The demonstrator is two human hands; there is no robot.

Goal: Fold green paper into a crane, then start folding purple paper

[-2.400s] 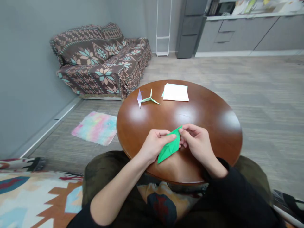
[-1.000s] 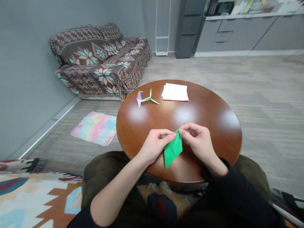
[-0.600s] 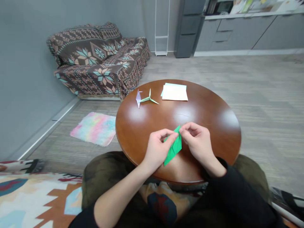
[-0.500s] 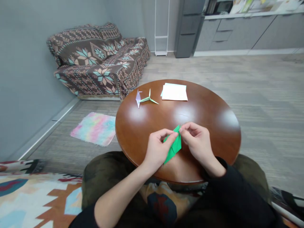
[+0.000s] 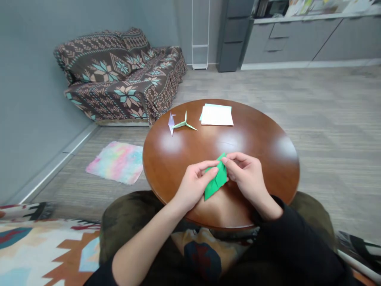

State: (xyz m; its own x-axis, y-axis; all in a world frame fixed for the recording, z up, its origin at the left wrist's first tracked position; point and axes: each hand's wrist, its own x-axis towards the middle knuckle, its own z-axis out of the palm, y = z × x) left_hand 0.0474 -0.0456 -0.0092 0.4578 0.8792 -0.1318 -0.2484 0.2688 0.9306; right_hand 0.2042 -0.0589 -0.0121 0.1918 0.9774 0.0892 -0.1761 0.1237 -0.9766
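Observation:
A folded green origami paper (image 5: 216, 182) is held between both hands above the near part of the round table. My left hand (image 5: 195, 182) pinches its left edge, thumb on top. At its upper right, my right hand (image 5: 245, 172) grips the paper near the top corner between thumb and fingers; some of those fingertips are hidden behind the sheet. One pointed corner of the paper hangs toward me, and a crease crosses its face.
On the brown round table (image 5: 166, 167) lie a purple paper crane (image 5: 171, 123), a pale green three-armed paper piece (image 5: 185, 122) and a stack of paper sheets (image 5: 217, 116). Beyond are a covered sofa (image 5: 119, 75) and a fluffy pastel mat (image 5: 117, 162).
My right thumb has moved slightly left and up along the paper's top edge. The green paper has tilted a little, its near corner slightly higher. The view shifted slightly.

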